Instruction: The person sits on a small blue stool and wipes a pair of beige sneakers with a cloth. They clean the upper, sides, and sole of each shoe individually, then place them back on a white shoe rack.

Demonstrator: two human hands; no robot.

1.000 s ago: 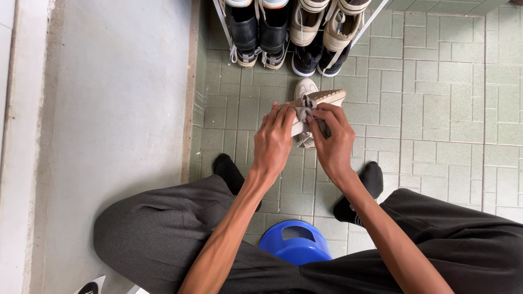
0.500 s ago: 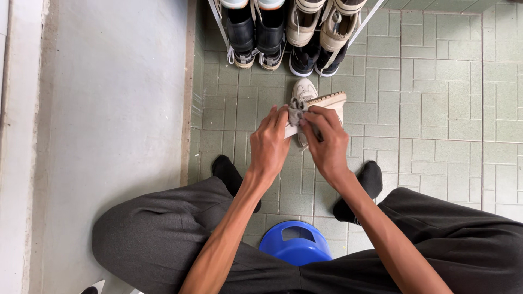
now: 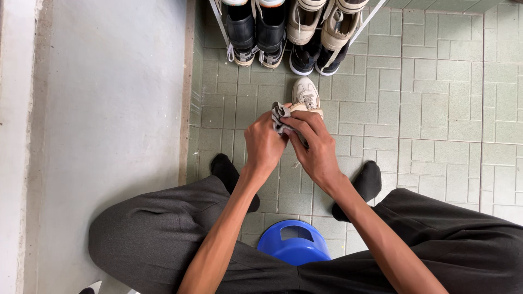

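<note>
Over the green tiled floor, my left hand (image 3: 264, 146) grips a beige shoe (image 3: 306, 110) that is almost wholly hidden under both hands. My right hand (image 3: 315, 146) presses a crumpled grey cloth (image 3: 279, 116) against that shoe with its fingertips. The two hands touch each other. Just beyond them a second beige shoe (image 3: 305, 91) lies on the tiles, toe pointing away from me.
A shoe rack (image 3: 218, 22) with several pairs of shoes stands at the top. A blue plastic stool (image 3: 294, 245) sits between my knees. My black-socked feet (image 3: 227, 170) rest on the tiles. A grey concrete surface (image 3: 109, 109) runs along the left.
Both hands moved left and toward me with the cloth and the held shoe. The shoe's sole, seen earlier to the right, is now hidden, and the floor shoe is uncovered.
</note>
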